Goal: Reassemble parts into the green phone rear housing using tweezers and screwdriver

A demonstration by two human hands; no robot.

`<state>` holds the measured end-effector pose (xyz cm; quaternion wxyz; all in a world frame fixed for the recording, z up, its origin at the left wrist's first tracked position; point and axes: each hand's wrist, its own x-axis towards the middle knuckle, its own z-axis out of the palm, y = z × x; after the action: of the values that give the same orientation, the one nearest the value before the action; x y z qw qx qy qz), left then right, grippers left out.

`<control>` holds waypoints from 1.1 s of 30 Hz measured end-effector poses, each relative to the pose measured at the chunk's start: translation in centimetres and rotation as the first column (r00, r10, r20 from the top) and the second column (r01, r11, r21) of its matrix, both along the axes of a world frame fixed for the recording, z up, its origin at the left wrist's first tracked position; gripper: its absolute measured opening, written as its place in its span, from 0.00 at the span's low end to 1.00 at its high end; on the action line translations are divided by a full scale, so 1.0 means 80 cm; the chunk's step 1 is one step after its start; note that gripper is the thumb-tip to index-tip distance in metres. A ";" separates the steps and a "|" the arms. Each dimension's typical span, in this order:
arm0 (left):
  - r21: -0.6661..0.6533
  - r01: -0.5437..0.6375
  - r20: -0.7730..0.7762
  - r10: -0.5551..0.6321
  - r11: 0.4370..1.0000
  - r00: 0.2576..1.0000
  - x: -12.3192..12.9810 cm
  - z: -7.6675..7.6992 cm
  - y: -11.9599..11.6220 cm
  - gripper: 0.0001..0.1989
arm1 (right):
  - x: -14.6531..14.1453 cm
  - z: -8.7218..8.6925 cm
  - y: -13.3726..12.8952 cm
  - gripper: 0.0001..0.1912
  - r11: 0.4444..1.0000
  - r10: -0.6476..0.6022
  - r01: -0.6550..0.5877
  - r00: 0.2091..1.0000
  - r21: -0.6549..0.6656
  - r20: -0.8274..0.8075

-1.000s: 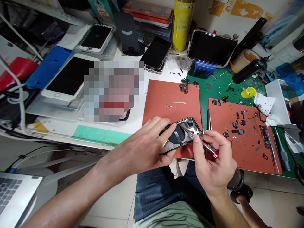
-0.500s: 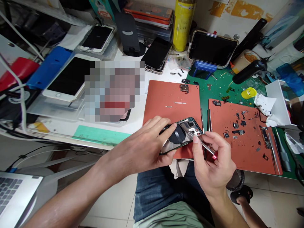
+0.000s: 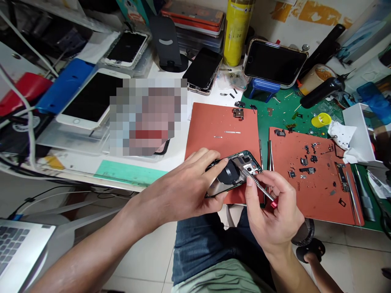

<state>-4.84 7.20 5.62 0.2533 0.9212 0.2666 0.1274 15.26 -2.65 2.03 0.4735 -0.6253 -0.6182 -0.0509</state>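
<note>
My left hand (image 3: 183, 187) is wrapped round the left end of an opened phone housing (image 3: 210, 189), tilted over the front edge of an orange mat (image 3: 207, 122). A round black pad (image 3: 229, 173) lies inside the housing. Between its thumb and fingers, my right hand (image 3: 273, 207) grips a thin silver tool (image 3: 259, 186) with a red end. The tool's tip reaches over the housing's inside, to the right of the black pad; whether it touches is too small to tell.
Several small phone parts (image 3: 307, 170) and tweezers (image 3: 351, 195) lie on a second orange mat (image 3: 317, 203) at the right. A phone (image 3: 275, 63) rests on a blue stand (image 3: 264, 89) behind. A yellow can (image 3: 236, 36) stands at the back. Another person's foot shows at lower right.
My right hand has shifted slightly left, and more of the silver tool shows over the housing. My left hand keeps its hold on the housing.
</note>
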 end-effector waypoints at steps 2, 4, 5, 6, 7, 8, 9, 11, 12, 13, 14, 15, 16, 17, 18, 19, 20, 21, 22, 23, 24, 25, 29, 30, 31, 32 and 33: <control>-0.017 -0.002 0.012 0.003 1.000 1.000 0.000 0.001 0.000 0.18 | -0.001 0.000 0.000 0.22 1.000 0.021 -0.021 1.000 0.011 -0.002; -0.035 -0.003 0.012 0.003 0.999 1.000 0.001 0.001 0.001 0.18 | -0.002 0.000 0.000 0.22 0.999 0.030 -0.030 1.000 0.014 0.007; -0.038 -0.003 0.011 0.004 0.999 1.000 0.001 0.001 0.001 0.18 | -0.002 0.000 0.001 0.22 0.999 0.028 -0.029 0.999 0.017 0.024; -0.037 -0.003 0.011 0.003 0.999 1.000 0.001 0.001 0.001 0.18 | -0.003 0.000 0.002 0.21 0.999 0.024 -0.025 0.998 0.022 0.050; -0.034 -0.002 0.013 0.002 0.999 1.000 0.001 0.000 0.001 0.18 | -0.003 0.001 0.003 0.21 0.999 0.020 -0.022 0.996 0.032 0.082; -0.028 -0.001 0.014 0.001 1.000 1.000 0.001 0.000 0.001 0.18 | -0.004 0.001 0.004 0.21 0.999 0.016 -0.022 0.993 0.046 0.119; -0.022 0.000 0.016 0.000 1.000 1.000 0.001 -0.001 0.001 0.18 | -0.005 0.001 0.006 0.20 0.998 0.013 -0.023 0.988 0.062 0.153; -0.021 0.000 0.010 0.000 1.000 1.000 0.000 -0.001 0.001 0.17 | -0.005 0.001 0.008 0.18 0.996 0.010 -0.028 0.979 0.084 0.201; -0.025 -0.001 0.006 0.002 1.000 1.000 0.000 -0.001 0.001 0.17 | -0.005 0.001 0.009 0.17 0.996 0.008 -0.028 0.976 0.088 0.217; -0.026 -0.003 0.004 0.003 1.000 1.000 0.001 -0.001 0.001 0.17 | -0.005 0.001 0.010 0.16 0.996 0.006 -0.028 0.973 0.090 0.232; -0.025 -0.004 0.001 0.004 1.000 1.000 0.001 -0.001 0.001 0.16 | -0.005 0.001 0.011 0.15 0.995 0.004 -0.027 0.969 0.092 0.247; -0.021 -0.003 0.000 0.003 1.000 1.000 0.001 -0.001 0.001 0.16 | -0.004 0.000 0.011 0.15 0.995 0.000 -0.026 0.965 0.096 0.262; -0.014 -0.002 -0.001 0.002 1.000 1.000 0.002 -0.001 0.000 0.17 | -0.004 0.000 0.011 0.14 0.994 -0.005 -0.025 0.962 0.105 0.274; -0.004 -0.001 0.000 0.001 1.000 1.000 0.002 -0.001 0.000 0.17 | -0.004 -0.001 0.011 0.13 0.993 -0.013 -0.021 0.959 0.117 0.282; 0.005 -0.002 0.000 0.002 1.000 1.000 0.002 -0.001 0.000 0.18 | -0.003 -0.002 0.011 0.13 0.992 -0.020 -0.017 0.959 0.126 0.284; 0.015 -0.002 -0.001 0.002 1.000 1.000 0.002 -0.002 -0.001 0.18 | -0.003 -0.003 0.010 0.13 0.992 -0.029 -0.008 0.960 0.129 0.279; 0.023 -0.005 -0.001 0.005 1.000 1.000 0.002 -0.002 -0.001 0.18 | -0.003 -0.004 0.010 0.13 0.992 -0.036 0.003 0.964 0.125 0.264; 0.031 -0.008 0.002 0.008 0.999 1.000 0.002 -0.003 -0.001 0.18 | -0.004 -0.005 0.009 0.13 0.993 -0.041 0.013 0.971 0.117 0.236; 0.037 -0.009 0.003 0.009 0.999 1.000 0.002 -0.003 -0.002 0.18 | -0.004 -0.006 0.009 0.13 0.994 -0.041 0.020 0.979 0.107 0.199; 0.043 -0.008 0.006 0.007 0.999 1.000 0.002 -0.003 -0.002 0.17 | -0.004 -0.007 0.008 0.14 0.995 -0.039 0.023 0.987 0.097 0.159; 0.046 -0.007 0.007 0.007 0.999 1.000 0.002 -0.003 -0.002 0.17 | -0.005 -0.009 0.007 0.14 0.996 -0.036 0.024 0.992 0.091 0.122; 0.045 -0.007 0.007 0.007 0.999 1.000 0.002 -0.003 -0.002 0.17 | -0.005 -0.010 0.007 0.15 0.996 -0.032 0.024 0.995 0.089 0.095; 0.025 -0.016 0.004 0.016 1.000 1.000 0.003 -0.002 -0.002 0.18 | -0.004 -0.012 0.007 0.15 0.996 -0.030 0.021 0.994 0.085 0.104; 0.020 -0.018 0.003 0.018 1.000 1.000 0.003 -0.002 -0.002 0.18 | -0.004 -0.012 0.007 0.15 0.996 -0.029 0.019 0.993 0.085 0.115; 0.018 -0.019 0.005 0.019 1.000 1.000 0.003 -0.002 -0.002 0.18 | -0.004 -0.012 0.007 0.14 0.996 -0.030 0.020 0.992 0.087 0.121; 0.015 -0.020 0.003 0.020 1.000 1.000 0.003 -0.003 -0.002 0.18 | -0.004 -0.012 0.007 0.13 0.996 -0.033 0.023 0.992 0.089 0.120; 0.013 -0.021 0.002 0.021 1.000 1.000 0.002 -0.003 -0.002 0.18 | -0.004 -0.012 0.007 0.13 0.995 -0.038 0.028 0.993 0.093 0.114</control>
<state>-4.64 7.05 5.41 0.2463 0.9199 0.2750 0.1326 14.98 -2.08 1.03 0.4641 -0.6091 -0.6312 -0.1231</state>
